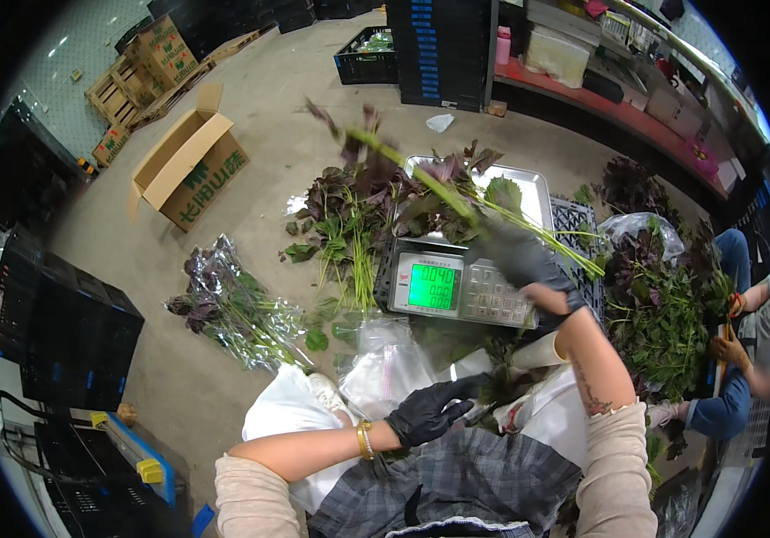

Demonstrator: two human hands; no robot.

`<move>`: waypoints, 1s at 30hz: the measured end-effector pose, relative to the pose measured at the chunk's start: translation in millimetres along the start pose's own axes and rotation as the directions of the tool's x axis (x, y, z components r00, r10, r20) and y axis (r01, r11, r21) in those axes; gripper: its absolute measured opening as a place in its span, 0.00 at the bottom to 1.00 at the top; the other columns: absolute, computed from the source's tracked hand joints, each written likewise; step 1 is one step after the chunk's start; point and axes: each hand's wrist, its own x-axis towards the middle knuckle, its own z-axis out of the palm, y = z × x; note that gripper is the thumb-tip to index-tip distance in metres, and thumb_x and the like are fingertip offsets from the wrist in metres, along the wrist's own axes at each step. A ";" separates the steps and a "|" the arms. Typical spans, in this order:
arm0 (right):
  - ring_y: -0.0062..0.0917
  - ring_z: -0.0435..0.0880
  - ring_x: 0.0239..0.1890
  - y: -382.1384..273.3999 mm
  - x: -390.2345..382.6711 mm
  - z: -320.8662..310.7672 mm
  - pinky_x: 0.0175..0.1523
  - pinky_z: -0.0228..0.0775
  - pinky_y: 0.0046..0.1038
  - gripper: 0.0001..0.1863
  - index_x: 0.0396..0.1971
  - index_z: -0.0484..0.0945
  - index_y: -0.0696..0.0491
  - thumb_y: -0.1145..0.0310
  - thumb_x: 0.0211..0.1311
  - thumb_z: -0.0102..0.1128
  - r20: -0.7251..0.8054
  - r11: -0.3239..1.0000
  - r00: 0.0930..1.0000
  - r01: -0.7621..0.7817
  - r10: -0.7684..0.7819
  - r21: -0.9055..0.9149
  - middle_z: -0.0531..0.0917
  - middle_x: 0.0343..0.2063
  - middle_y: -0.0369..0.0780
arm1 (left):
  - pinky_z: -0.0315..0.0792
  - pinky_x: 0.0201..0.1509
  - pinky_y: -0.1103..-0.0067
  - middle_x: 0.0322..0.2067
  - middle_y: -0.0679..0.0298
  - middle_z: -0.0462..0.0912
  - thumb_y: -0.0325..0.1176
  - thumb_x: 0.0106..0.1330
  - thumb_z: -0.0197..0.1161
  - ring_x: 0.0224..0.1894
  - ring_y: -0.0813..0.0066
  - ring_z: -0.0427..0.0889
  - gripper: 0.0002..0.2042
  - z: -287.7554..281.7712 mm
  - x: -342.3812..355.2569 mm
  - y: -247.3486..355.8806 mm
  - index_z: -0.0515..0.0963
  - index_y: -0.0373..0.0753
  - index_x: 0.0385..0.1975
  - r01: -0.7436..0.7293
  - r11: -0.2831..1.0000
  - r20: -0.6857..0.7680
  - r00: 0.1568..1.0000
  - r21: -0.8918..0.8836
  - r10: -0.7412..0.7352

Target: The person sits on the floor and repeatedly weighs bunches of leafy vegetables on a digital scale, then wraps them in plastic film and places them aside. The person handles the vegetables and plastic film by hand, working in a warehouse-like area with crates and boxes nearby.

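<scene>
My right hand [528, 264], black-gloved and blurred by motion, grips a long green stem [430, 184] with purple leaves above the scale. More purple-green leafy stems [537, 235] lie across the scale's metal pan [537, 188]. The scale's lit green display [433, 286] faces me. Over my lap, my left hand [430, 414], also black-gloved, has its fingers stretched and holds nothing visible. It is close to clear plastic bags [387, 363] and some loose leaves. Left of the scale lies a bunch of stems [349, 233]; farther left, another bunch [242, 309] sits in clear wrapping.
An open cardboard box [190, 166] stands at the far left. Stacked black crates [58, 318] are at the left edge, with more crates [443, 54] at the back. To the right, a person [744, 359] handles stems beside a large leafy pile [658, 314].
</scene>
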 end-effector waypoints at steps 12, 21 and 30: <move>0.36 0.73 0.42 159.1 40.6 -76.0 0.45 0.67 0.32 0.28 0.51 0.66 0.44 0.76 0.46 0.52 -0.052 0.422 0.949 0.088 -0.310 -0.902 0.72 0.45 0.44 | 0.70 0.42 0.75 0.37 0.58 0.78 0.36 0.60 0.53 0.38 0.63 0.77 0.12 -15.0 -11.6 -35.2 0.75 0.41 0.41 0.012 0.995 0.253 0.967 0.099 -0.037; 0.37 0.73 0.44 128.7 18.0 -76.9 0.48 0.65 0.32 0.13 0.39 0.73 0.52 0.72 0.50 0.56 -0.298 0.610 0.739 0.189 -0.604 -0.769 0.75 0.41 0.42 | 0.63 0.54 0.75 0.50 0.59 0.69 0.43 0.57 0.53 0.49 0.64 0.71 0.20 -48.7 -14.4 -109.7 0.69 0.45 0.50 0.343 0.844 0.220 0.862 0.412 -0.457; 0.35 0.76 0.37 109.9 1.1 -74.0 0.42 0.68 0.29 0.10 0.35 0.74 0.54 0.75 0.49 0.57 -0.268 0.685 0.756 0.307 -0.598 -0.661 0.78 0.34 0.41 | 0.50 0.59 0.58 0.59 0.37 0.40 0.66 0.46 0.50 0.59 0.37 0.49 0.41 37.5 0.6 -315.4 0.42 0.66 0.61 0.806 0.428 -0.273 0.555 0.408 -0.786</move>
